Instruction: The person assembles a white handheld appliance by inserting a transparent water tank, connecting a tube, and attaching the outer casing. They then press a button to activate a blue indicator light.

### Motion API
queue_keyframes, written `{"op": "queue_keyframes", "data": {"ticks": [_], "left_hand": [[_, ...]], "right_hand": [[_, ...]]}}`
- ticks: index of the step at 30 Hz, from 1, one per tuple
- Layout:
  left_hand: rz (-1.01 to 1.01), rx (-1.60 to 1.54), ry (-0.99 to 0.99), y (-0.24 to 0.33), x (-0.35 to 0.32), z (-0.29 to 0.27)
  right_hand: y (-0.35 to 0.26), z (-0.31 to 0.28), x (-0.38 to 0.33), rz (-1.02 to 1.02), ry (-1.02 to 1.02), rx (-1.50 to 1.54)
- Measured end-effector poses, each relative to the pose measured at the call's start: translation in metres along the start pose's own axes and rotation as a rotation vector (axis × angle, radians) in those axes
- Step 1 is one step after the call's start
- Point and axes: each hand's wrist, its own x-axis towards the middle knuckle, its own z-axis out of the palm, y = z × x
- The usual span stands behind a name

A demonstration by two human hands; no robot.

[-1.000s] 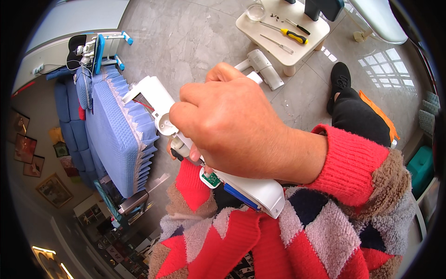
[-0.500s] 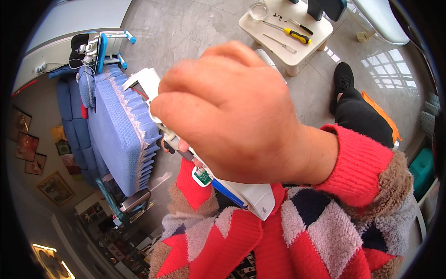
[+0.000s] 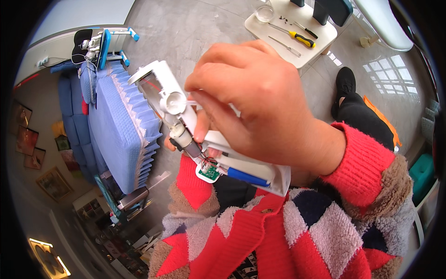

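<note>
An opened white plastic appliance housing is held over my lap. It has a long body, a bracket-like far end and a round hollow collar. Inside show a silver motor, thin wires, a green circuit board and a blue cylindrical battery. My left hand grips the housing from beneath, with fingers on both sides near the motor; most of it is hidden. Above the housing is my right hand, thumb and fingers pinched together beside the collar. Whatever is in the pinch is too small to tell.
A small cream table ahead carries a yellow-and-black screwdriver, a black screwdriver, a clear-handled one, a glass bowl and several small dark screws. A blue-covered table stands at the left.
My right hand has shifted slightly right and turned, uncovering the collar and motor. The housing has tilted, so its wires and battery show more. The whole view has shifted a little.
</note>
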Motion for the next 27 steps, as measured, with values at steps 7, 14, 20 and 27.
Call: {"op": "queue_keyframes", "data": {"ticks": [7,14,20,27], "left_hand": [[0.131,0.076,0.160,0.003,0.006,0.018],[0.047,0.533,0.486,0.006,0.009,0.032],[-0.083,0.957,0.403,0.014,0.010,0.035],[-0.066,1.096,0.364,0.018,0.009,0.029]], "right_hand": [[0.002,-0.011,0.003,-0.170,0.007,-0.249],[0.007,-0.005,-0.002,0.749,-0.365,0.576],[0.014,-0.009,-0.004,1.018,-0.280,0.861],[0.023,-0.007,-0.001,1.221,-0.352,0.852]]}}
